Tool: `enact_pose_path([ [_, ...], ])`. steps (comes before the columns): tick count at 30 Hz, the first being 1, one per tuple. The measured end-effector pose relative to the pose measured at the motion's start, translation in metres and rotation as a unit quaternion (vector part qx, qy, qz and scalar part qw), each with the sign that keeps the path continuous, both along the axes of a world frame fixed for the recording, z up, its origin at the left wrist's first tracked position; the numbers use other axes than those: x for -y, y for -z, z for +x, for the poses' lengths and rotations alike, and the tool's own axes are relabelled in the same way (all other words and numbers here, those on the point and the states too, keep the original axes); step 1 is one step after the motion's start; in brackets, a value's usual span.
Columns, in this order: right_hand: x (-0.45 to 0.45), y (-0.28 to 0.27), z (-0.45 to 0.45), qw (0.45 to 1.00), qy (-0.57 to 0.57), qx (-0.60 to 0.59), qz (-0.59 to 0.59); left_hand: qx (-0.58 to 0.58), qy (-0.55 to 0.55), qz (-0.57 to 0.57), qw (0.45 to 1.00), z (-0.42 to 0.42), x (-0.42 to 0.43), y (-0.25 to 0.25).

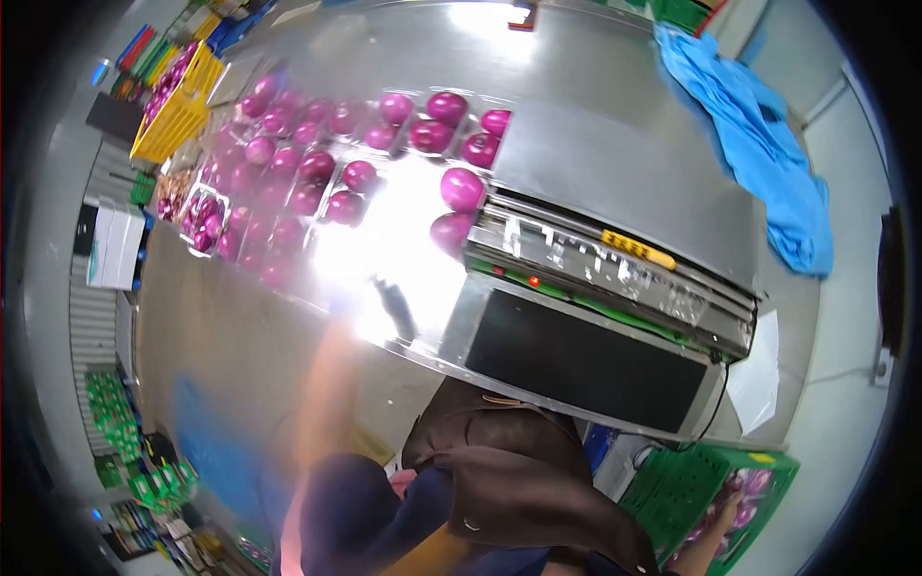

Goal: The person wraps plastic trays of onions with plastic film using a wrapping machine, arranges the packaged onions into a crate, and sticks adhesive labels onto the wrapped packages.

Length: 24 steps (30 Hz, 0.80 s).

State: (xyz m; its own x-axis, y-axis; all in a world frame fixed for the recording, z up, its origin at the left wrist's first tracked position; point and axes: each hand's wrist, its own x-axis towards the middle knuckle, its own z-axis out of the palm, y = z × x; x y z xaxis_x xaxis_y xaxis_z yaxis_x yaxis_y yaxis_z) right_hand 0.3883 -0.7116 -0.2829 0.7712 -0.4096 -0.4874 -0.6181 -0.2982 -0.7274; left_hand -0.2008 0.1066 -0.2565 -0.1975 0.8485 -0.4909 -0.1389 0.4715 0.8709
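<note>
My left hand is smeared by motion and glare at the metal table's near edge, beside a small dark object that is also blurred. Its fingers do not show. At the lower right, my right hand reaches into a green crate and lies against red onions; whether it grips one is not visible. Rows of red onions in clear trays cover the table's left part. Two loose-looking onions sit beside the wrapping machine.
The machine has a yellow label and a black plate at its front. Blue cloth hangs over the table's far right corner. A yellow crate of onions stands at the left end. A black cable hangs near the green crate.
</note>
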Motion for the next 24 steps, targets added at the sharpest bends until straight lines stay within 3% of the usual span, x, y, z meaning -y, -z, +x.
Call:
enact_pose_path([
  [2,-0.003,-0.034,0.012,0.974,-0.093,0.013,-0.208,-0.094,-0.002,0.043,0.995,0.007,-0.028,-0.013],
  [4,-0.029,-0.070,0.027,0.915,-0.187,0.141,-0.328,-0.020,0.041,-0.006,0.999,-0.010,-0.071,0.028],
  [5,-0.050,-0.083,0.036,0.892,-0.235,0.245,-0.299,-0.002,-0.020,0.006,1.000,-0.001,-0.076,0.037],
  [6,-0.138,-0.114,0.003,0.864,-0.279,0.326,-0.265,0.022,0.003,0.017,1.000,-0.007,-0.079,0.053],
  [8,-0.313,-0.176,-0.063,0.779,-0.378,0.465,-0.186,-0.143,0.023,0.034,0.989,-0.001,-0.065,0.044],
  [9,-0.390,-0.190,-0.113,0.774,-0.418,0.459,-0.127,-0.226,0.028,0.036,0.973,0.002,-0.058,0.039],
  [10,-0.466,-0.204,-0.162,0.767,-0.455,0.447,-0.068,-0.415,0.111,0.164,0.888,-0.006,-0.051,0.066],
  [11,-0.523,-0.195,-0.207,0.710,-0.534,0.456,0.051,-0.610,0.122,0.276,0.733,-0.015,-0.045,0.092],
  [12,-0.580,-0.189,-0.266,0.678,-0.603,0.383,0.172,-0.480,0.137,0.243,0.832,-0.018,-0.035,0.086],
  [13,-0.633,-0.188,-0.319,0.584,-0.697,0.389,0.149,-0.341,0.115,0.135,0.923,-0.016,-0.026,0.087],
  [14,-0.681,-0.195,-0.369,0.507,-0.762,0.383,0.124,-0.277,0.055,0.062,0.957,-0.013,-0.019,0.080],
  [16,-0.765,-0.135,-0.411,0.426,-0.804,0.399,0.118,-0.231,-0.008,0.048,0.972,-0.013,0.006,0.046],
  [17,-0.801,-0.112,-0.426,0.426,-0.819,0.376,0.078,-0.232,-0.022,0.057,0.971,-0.016,0.018,0.030],
  [18,-0.831,-0.084,-0.435,0.430,-0.810,0.395,0.057,-0.146,-0.049,0.046,0.987,-0.018,0.029,0.021],
  [19,-0.862,-0.048,-0.430,0.405,-0.821,0.400,-0.043,-0.158,-0.039,0.037,0.986,-0.018,0.034,0.027],
  [21,-0.907,0.011,-0.419,0.426,-0.846,0.282,-0.154,-0.196,-0.009,0.011,0.980,-0.018,0.042,0.031],
  [22,-0.916,0.007,-0.420,0.378,-0.887,0.194,-0.180,-0.228,-0.016,0.028,0.973,-0.014,0.043,0.044],
  [24,-0.924,0.027,-0.419,0.393,-0.889,0.213,-0.098,-0.211,-0.026,0.038,0.976,-0.018,0.050,0.032],
])
